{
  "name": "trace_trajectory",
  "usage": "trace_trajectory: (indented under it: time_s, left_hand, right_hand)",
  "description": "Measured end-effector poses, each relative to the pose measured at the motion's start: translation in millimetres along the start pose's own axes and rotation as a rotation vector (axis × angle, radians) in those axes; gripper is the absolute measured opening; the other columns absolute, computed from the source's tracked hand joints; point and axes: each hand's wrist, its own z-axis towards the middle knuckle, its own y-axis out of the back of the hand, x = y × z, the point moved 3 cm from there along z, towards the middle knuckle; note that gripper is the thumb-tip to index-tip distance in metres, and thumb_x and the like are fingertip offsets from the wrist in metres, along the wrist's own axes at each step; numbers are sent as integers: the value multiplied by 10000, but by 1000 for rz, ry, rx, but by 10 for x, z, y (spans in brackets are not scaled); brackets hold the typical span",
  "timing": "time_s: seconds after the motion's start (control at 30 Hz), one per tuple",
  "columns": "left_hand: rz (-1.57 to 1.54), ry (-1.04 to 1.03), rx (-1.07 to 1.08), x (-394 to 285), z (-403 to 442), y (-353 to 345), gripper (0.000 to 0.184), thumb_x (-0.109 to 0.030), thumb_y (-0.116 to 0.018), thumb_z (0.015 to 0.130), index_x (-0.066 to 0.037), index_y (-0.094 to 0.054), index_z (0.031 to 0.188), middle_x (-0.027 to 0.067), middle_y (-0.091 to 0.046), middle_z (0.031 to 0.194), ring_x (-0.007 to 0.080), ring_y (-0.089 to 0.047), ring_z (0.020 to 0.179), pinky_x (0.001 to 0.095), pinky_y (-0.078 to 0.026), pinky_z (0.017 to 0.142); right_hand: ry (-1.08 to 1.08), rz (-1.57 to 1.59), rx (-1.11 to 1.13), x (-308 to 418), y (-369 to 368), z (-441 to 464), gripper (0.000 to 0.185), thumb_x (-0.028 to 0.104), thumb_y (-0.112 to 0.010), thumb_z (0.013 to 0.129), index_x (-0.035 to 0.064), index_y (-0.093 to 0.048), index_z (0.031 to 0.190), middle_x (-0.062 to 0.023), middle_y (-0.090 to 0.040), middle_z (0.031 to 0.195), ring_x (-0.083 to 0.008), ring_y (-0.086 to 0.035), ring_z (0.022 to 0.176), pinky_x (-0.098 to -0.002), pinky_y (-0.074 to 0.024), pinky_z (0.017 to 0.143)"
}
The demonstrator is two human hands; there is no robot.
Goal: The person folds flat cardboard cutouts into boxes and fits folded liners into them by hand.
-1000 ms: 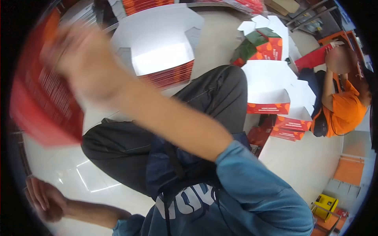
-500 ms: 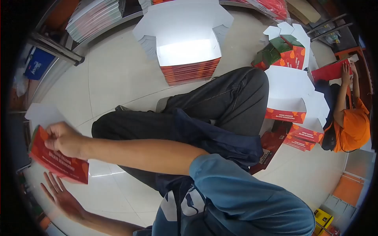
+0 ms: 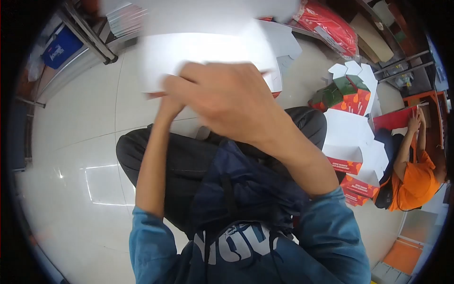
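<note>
The white-lined carton (image 3: 203,49) is at 12 o'clock, raised above the seated person's crossed legs (image 3: 182,177). The right hand (image 3: 227,97) lies across its near edge, at the middle of that side. Its fingers look curled, but blur hides their tips, so I cannot tell whether they grasp the card or only rest against it. The left hand (image 3: 171,105) comes up from 7 o'clock and is mostly hidden behind the right; whether its fingers grip the carton or are released cannot be told.

The carton seems to be thin paperboard: probably very light, springy across its panels and stiffer along its folds, easily creased if squeezed, and perhaps a little slippery on its printed face. The firmest hold would likely be at the lower corners or a folded side wall, not the loose flaps.

It shows a smooth, bright white inside, with a sliver of red at its near left corner; print is too blurred to read. A similar pale stack (image 3: 286,42) stands partly behind it at 1 o'clock. Red-fronted cartons (image 3: 347,135) sit at 3 o'clock, with green-lined cartons (image 3: 353,90) at 2 o'clock, on the tiled floor (image 3: 94,156).
</note>
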Motion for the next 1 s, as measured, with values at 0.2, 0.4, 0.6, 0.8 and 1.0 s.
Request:
trace_trajectory:
  time_s: [0.2,0.4,0.6,0.8,1.0]
  left_hand:
    - [-375,171,20,-43,101,-510,330,-177,-640,898,-67,-616,1208,122,-598,1040,208,-618,870,324,-507,751]
    - [-367,153,7,-176,23,-525,307,-154,-595,924,-90,-612,1223,110,-609,1037,187,-623,866,310,-510,739]
    - [-412,248,14,-175,29,-435,292,-104,-573,943,-65,-606,1230,70,-616,1004,155,-612,920,280,-487,813]
    - [-338,151,15,-175,34,-419,310,-95,-589,908,-74,-625,1214,73,-628,974,152,-621,878,282,-509,755]
    - [-265,121,27,-199,9,-352,336,-79,-597,846,-59,-640,1179,82,-638,969,153,-628,841,277,-521,673]
  right_hand:
    - [-154,-224,211,-784,-468,-954,247,96,-596,785,101,-608,1031,-49,-626,864,-232,-673,769,-363,-537,604]
    - [-185,-198,204,-794,-572,-1006,357,32,-618,738,105,-604,1086,-39,-648,940,-243,-673,788,-374,-541,613]
    - [-184,-131,159,-743,-679,-928,373,10,-601,744,107,-589,1104,-43,-655,943,-260,-680,789,-385,-547,604]
    - [-287,-221,311,-767,-637,-908,378,-2,-599,753,107,-590,1115,-61,-661,960,-294,-682,755,-411,-548,597]
    - [-280,-198,402,-771,-706,-914,345,25,-598,759,100,-614,1095,-67,-669,905,-307,-678,744,-424,-542,619]
